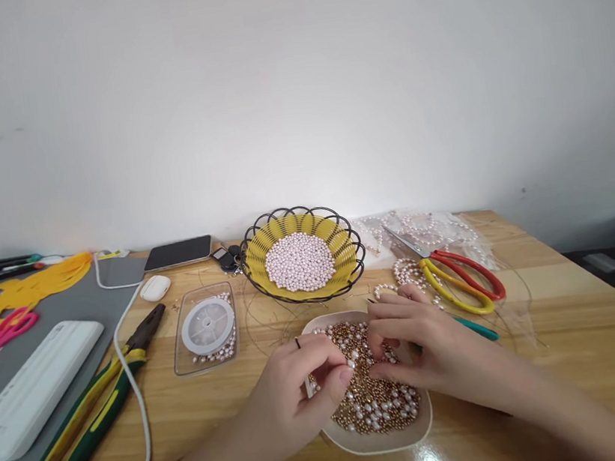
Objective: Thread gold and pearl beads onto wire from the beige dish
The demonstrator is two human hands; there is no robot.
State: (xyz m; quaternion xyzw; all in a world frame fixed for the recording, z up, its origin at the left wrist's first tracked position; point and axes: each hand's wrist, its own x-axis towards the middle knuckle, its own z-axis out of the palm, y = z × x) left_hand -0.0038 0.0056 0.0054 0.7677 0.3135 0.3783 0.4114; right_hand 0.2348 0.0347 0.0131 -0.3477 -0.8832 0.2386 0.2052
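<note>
A cream bowl (378, 442) holds gold beads (357, 398) mixed with white pearl beads (385, 411). Over its left side, my left hand (308, 385) pinches small pearl beads (352, 359) between thumb and forefinger; whether they are on a thread is too small to tell. My right hand (420, 333) reaches over the bowl's right side, fingers curled and thumb apart from them, close to the gold beads, with nothing visible held. Behind the bowl stands a yellow basket (255, 264) with a black looped rim, containing many pale pink pearl beads (300, 262).
Red-and-yellow-handled scissors (461, 278) lie right, near pearl strands (407, 274) and plastic bags (438, 232). Left are a clear box (179, 353) with a spool (208, 325), pliers (97, 402), a white cable (136, 389), a power strip (39, 390) and a phone (179, 253).
</note>
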